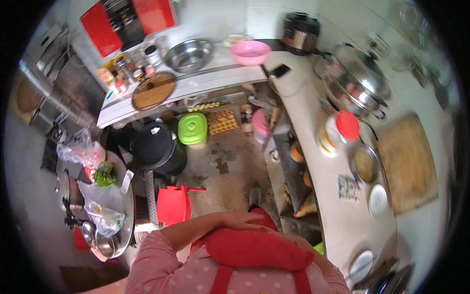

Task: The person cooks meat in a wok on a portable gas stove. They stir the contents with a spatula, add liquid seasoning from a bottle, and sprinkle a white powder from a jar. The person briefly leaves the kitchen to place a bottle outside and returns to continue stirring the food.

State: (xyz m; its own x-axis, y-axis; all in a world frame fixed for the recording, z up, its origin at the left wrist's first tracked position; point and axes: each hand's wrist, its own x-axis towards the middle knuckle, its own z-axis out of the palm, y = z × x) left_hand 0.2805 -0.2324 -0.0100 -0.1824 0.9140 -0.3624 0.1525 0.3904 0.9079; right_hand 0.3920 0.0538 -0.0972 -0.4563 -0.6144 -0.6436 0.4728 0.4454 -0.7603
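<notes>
At my waist lies my left hand point(243, 221), palm down, fingers stretched toward the right, just beyond the red apron point(257, 250). The apron bulges up in front of it, and whether anything is under the palm cannot be seen. My right forearm comes in from the right. The apron hides most of my right hand, which is close to the left one. Below me are one grey shoe point(255, 196) and the concrete floor point(216, 183). A red plastic stool or chair point(174, 205) stands on the floor to my left.
On the right counter point(312, 99) are a steamer pot point(358, 79), a red-lidded jar point(336, 134), a metal bowl point(364, 164) and a wooden cutting board point(407, 165). A black bin point(159, 150) and green-lidded box point(192, 128) stand ahead. Leafy greens point(104, 174) lie on the left table point(126, 217).
</notes>
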